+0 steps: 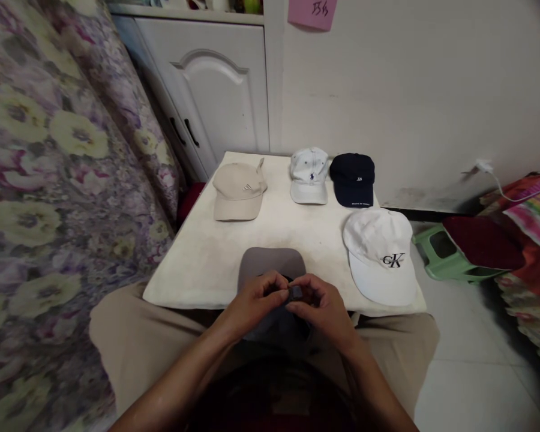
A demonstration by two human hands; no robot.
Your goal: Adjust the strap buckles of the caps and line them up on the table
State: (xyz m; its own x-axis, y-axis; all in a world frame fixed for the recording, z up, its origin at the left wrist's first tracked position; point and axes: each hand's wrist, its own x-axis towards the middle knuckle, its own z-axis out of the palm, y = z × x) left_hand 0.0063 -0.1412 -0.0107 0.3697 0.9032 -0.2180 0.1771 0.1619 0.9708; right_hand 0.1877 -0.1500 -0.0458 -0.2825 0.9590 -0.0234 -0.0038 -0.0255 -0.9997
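Five caps, two hands, one table

On table: at far left, cap A; at far right, cap B with cap C just beside, to its right; at near right, before C, cap D; at near edge, centre, cap E. Beyond table: cabinet left, wall right. To left, curtain; to right, on floor, stool.

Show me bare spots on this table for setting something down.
Free: the middle of the table, between beige cap, pale cap, CK cap and grey cap; and the near-left corner, left of the grey cap. Crowded: the right side, where navy cap crowds CK cap.
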